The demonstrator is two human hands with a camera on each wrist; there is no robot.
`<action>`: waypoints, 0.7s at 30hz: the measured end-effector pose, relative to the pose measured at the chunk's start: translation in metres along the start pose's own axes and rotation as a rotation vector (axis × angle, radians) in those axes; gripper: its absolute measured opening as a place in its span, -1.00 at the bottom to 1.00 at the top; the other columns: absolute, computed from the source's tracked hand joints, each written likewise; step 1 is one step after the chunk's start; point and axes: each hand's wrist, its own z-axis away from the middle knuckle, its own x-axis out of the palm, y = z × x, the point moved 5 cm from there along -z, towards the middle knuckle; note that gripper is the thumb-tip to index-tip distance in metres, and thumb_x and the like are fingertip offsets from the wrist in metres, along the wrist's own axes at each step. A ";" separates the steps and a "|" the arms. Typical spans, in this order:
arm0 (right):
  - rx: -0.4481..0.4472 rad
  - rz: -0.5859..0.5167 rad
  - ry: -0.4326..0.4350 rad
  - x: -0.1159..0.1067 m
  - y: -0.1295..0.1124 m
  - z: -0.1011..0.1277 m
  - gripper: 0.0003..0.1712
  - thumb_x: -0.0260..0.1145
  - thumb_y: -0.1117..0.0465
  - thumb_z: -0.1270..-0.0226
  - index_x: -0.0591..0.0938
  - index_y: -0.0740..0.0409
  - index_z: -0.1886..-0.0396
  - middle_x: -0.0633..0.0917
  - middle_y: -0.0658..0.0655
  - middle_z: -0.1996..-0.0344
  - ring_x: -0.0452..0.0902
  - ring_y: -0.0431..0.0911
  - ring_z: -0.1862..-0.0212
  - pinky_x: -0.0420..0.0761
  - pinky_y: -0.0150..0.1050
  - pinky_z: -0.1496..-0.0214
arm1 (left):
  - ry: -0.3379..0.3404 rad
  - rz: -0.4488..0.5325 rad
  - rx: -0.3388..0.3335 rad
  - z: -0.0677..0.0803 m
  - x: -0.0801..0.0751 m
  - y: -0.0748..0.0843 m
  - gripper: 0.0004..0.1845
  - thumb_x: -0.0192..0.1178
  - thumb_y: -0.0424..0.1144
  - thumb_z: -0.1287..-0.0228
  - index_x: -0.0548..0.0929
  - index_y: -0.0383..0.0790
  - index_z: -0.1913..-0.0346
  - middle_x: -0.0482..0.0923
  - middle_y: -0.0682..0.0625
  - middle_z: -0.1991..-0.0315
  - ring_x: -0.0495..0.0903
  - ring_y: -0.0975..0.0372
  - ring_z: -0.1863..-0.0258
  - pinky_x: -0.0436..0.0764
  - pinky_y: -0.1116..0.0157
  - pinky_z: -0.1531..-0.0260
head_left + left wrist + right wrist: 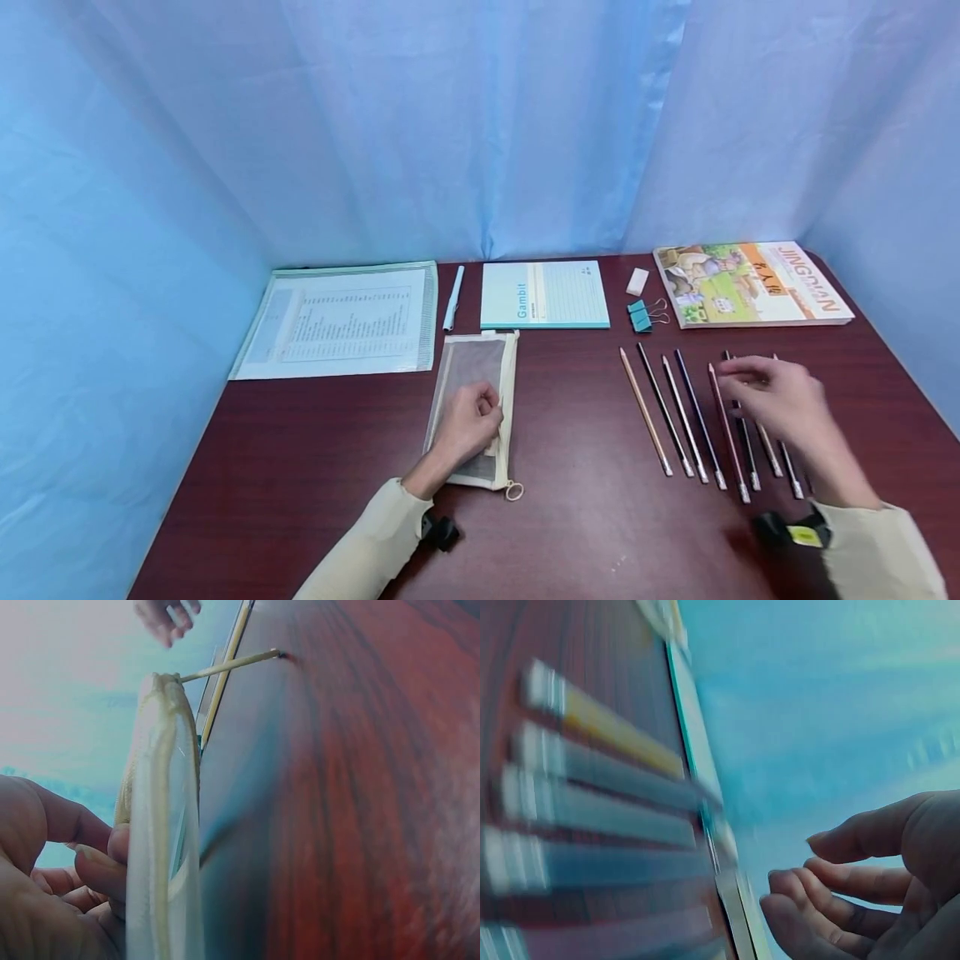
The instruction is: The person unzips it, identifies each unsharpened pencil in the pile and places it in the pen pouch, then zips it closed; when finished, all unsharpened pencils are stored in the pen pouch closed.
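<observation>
A cream mesh zipper pouch (468, 367) lies on the table in front of the person, its ring pull at the near corner. My left hand (471, 419) is over it with curled fingers, and the left wrist view shows the thumb and fingertips (101, 866) pinching the pouch beside its zipper edge. My right hand (780, 396) hovers above a row of several pencils (693, 417), blurred by motion. Its fingers are loosely bent with nothing between them in the right wrist view. The pencils lie side by side, eraser ends toward the person; the hand partly hides the rightmost ones.
Along the back lie a document sleeve (352, 321) with a printed sheet, a white pen (453, 298), a notebook (555, 296), an eraser (637, 282), teal binder clips (641, 317) and a thick book (750, 287). Blue curtains (480, 125) enclose the table.
</observation>
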 end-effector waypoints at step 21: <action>0.241 0.438 -0.152 -0.017 0.064 -0.012 -0.83 0.18 0.19 -0.15 0.48 0.22 0.47 0.48 0.22 0.61 0.39 0.05 0.51 0.32 -0.11 0.56 | 0.008 -0.025 0.021 0.001 -0.002 0.003 -0.90 0.03 -0.51 -0.07 0.55 -0.35 0.48 0.42 0.05 0.74 0.33 0.41 0.81 0.32 0.46 0.75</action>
